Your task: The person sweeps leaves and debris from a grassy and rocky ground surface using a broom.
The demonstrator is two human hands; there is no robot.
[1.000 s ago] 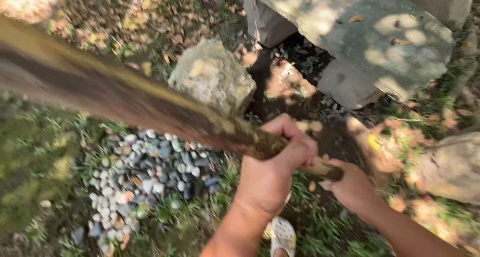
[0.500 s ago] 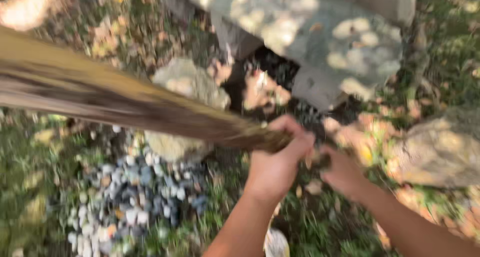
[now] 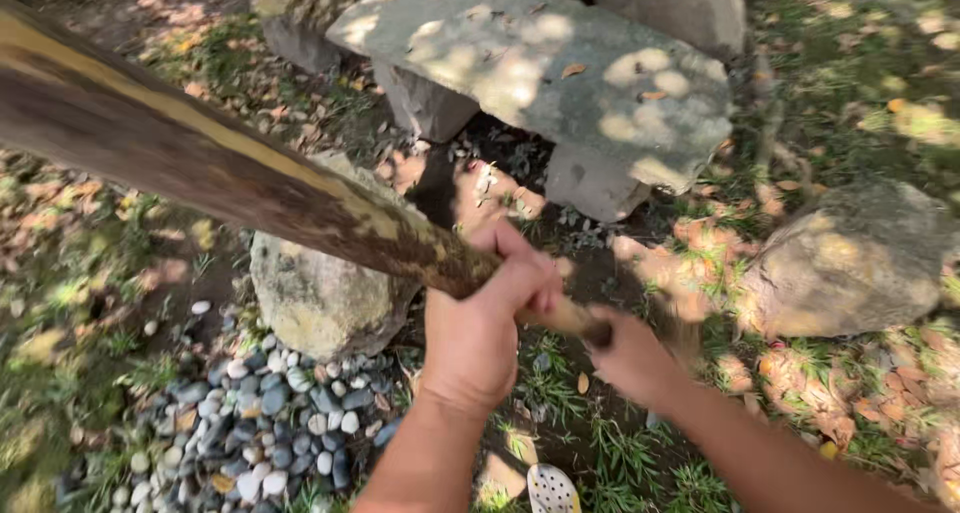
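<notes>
A long, worn wooden handle (image 3: 210, 163) runs from the upper left corner down to the middle of the view. My left hand (image 3: 487, 318) is wrapped around it partway along. My right hand (image 3: 630, 351) grips its lower end, just right of the left hand. What is on the handle's far end is out of view. Under the handle and hands lie a rounded pale stone (image 3: 320, 293) and dark bare soil (image 3: 560, 263) with dry leaves.
A flat grey stone slab (image 3: 540, 73) rests on stone blocks at the top centre. A large boulder (image 3: 850, 263) sits at right. A patch of small grey and white pebbles (image 3: 260, 423) lies at lower left. A perforated light shoe (image 3: 550, 490) shows at the bottom edge.
The view has shifted, so the stones and slab sit lower in frame. Both hands have kept their grip on the handle, which has swung slightly.
</notes>
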